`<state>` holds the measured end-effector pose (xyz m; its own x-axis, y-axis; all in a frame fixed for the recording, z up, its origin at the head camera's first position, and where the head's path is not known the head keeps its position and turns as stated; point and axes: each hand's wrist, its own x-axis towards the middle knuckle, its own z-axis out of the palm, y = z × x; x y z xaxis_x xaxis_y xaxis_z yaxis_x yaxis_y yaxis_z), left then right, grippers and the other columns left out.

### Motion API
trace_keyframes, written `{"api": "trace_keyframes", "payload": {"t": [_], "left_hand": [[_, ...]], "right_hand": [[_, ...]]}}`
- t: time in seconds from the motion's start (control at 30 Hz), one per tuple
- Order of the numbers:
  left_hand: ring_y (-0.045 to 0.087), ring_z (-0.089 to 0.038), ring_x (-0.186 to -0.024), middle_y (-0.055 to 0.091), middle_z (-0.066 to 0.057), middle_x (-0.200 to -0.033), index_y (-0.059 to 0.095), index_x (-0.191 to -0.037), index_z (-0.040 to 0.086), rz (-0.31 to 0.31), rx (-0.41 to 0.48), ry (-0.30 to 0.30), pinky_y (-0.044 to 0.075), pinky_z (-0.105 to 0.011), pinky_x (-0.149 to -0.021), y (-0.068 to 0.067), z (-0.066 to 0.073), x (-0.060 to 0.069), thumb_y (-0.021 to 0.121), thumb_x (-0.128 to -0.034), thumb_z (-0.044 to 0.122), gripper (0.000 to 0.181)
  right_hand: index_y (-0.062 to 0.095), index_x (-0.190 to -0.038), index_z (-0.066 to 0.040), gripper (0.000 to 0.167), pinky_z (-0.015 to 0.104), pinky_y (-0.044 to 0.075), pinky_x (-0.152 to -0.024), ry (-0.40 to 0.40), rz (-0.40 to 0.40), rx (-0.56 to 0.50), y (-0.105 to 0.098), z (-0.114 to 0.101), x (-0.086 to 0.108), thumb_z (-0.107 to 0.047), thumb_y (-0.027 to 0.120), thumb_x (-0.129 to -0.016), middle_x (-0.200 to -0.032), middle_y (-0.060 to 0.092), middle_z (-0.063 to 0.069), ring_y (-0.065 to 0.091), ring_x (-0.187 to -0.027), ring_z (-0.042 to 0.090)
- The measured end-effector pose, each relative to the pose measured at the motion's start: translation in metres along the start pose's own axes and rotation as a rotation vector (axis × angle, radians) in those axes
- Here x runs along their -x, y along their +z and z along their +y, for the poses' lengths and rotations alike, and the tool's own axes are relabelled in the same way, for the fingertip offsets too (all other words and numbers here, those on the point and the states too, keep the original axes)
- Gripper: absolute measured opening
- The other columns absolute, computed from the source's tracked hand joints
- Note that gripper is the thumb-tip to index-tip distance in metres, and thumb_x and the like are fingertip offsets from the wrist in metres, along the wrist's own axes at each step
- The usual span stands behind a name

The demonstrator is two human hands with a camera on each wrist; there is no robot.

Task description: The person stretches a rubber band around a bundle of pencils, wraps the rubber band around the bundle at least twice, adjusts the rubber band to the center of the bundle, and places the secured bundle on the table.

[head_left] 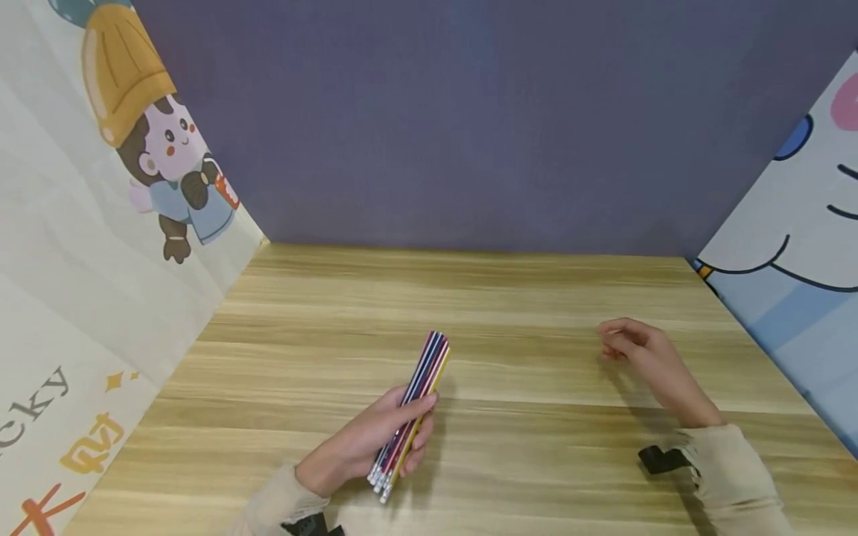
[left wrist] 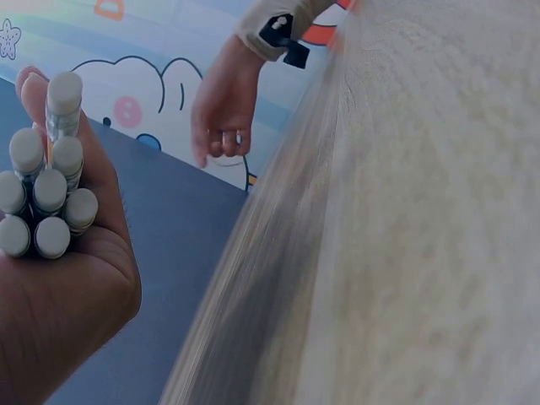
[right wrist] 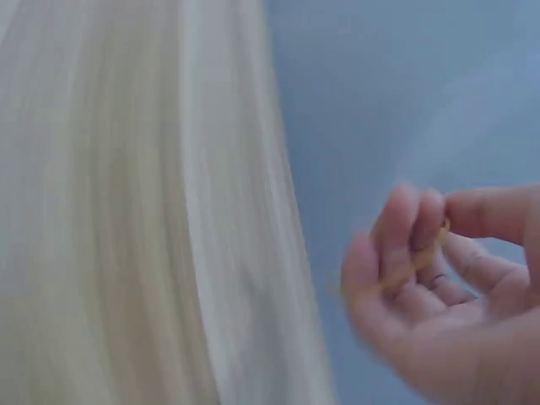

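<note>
While the left grip [head_left: 374, 433] clasps pencils [head_left: 424, 374], the right grip [head_left: 649, 361] pinches a yellowish band [right wrist: 420, 260]

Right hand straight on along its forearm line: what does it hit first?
Probably the dark wall; nothing shows between it and the right hand. Height over the table is unclear, so it might brush that first.
</note>
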<state>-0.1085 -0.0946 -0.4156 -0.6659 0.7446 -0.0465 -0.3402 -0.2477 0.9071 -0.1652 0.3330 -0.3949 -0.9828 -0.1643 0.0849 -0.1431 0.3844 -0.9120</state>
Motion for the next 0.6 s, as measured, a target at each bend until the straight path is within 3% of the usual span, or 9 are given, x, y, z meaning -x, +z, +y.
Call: {"api": "trace_keyframes", "payload": {"t": [0.1,0.2,0.37,0.5,0.53,0.6], "left_hand": [[0.055,-0.009,-0.046,0.054,0.004,-0.066,0.043,-0.107,0.006,-0.004,0.003,-0.002,0.048,-0.022,-0.039,0.000,0.000,0.000,0.041,-0.1087,0.027,0.021],[0.055,-0.009,-0.046,0.054,0.004,-0.066,0.043,-0.107,0.006,-0.003,0.006,-0.006,0.048,-0.022,-0.039,-0.001,0.000,0.001,0.041,-0.1087,0.027,0.021],[0.055,-0.009,-0.046,0.054,0.004,-0.066,0.043,-0.108,0.006,-0.006,0.013,-0.006,0.048,-0.022,-0.039,-0.001,0.000,0.001,0.041,-0.1087,0.027,0.021],[0.055,-0.008,-0.046,0.054,0.005,-0.067,0.043,-0.109,0.007,-0.022,0.028,0.004,0.049,-0.021,-0.039,-0.001,-0.001,0.001,0.040,-0.1092,0.026,0.019],[0.055,-0.008,-0.046,0.054,0.005,-0.067,0.043,-0.109,0.007,-0.025,0.031,0.006,0.049,-0.021,-0.040,-0.001,-0.001,0.000,0.039,-0.1093,0.026,0.019],[0.055,-0.007,-0.046,0.054,0.005,-0.066,0.043,-0.109,0.008,-0.026,0.032,0.007,0.048,-0.021,-0.039,-0.001,-0.001,0.000,0.039,-0.1093,0.026,0.019]], "right_hand": [[0.054,-0.135,0.000,0.035,0.038,0.062,-0.077,0.043,-0.085,-0.350,0.003,-0.001,-0.002,-0.020,0.051,-0.106,-0.099,0.065,0.004,0.065,-0.085,0.019],[0.049,-0.141,-0.002,0.037,0.034,0.061,-0.067,0.062,-0.179,-0.534,0.009,-0.001,-0.005,-0.015,0.047,-0.107,-0.101,0.066,0.004,0.064,-0.079,0.017],[0.041,-0.146,-0.008,0.039,0.026,0.048,-0.054,0.037,-0.309,-0.631,0.018,-0.002,-0.007,-0.005,0.040,-0.108,-0.127,0.064,0.006,0.061,-0.073,0.011],[0.045,-0.131,-0.009,0.030,0.031,0.025,-0.052,-0.013,-0.406,-0.674,0.025,-0.004,-0.007,0.005,0.037,-0.105,-0.138,0.060,0.007,0.065,-0.073,0.012],[0.047,-0.126,-0.010,0.027,0.033,0.023,-0.053,-0.020,-0.418,-0.669,0.028,-0.006,-0.007,0.005,0.038,-0.105,-0.138,0.060,0.008,0.066,-0.074,0.012],[0.052,-0.119,-0.009,0.023,0.028,0.030,-0.051,-0.030,-0.427,-0.644,0.033,-0.008,-0.006,0.004,0.040,-0.105,-0.136,0.062,0.011,0.069,-0.076,0.015]]}}
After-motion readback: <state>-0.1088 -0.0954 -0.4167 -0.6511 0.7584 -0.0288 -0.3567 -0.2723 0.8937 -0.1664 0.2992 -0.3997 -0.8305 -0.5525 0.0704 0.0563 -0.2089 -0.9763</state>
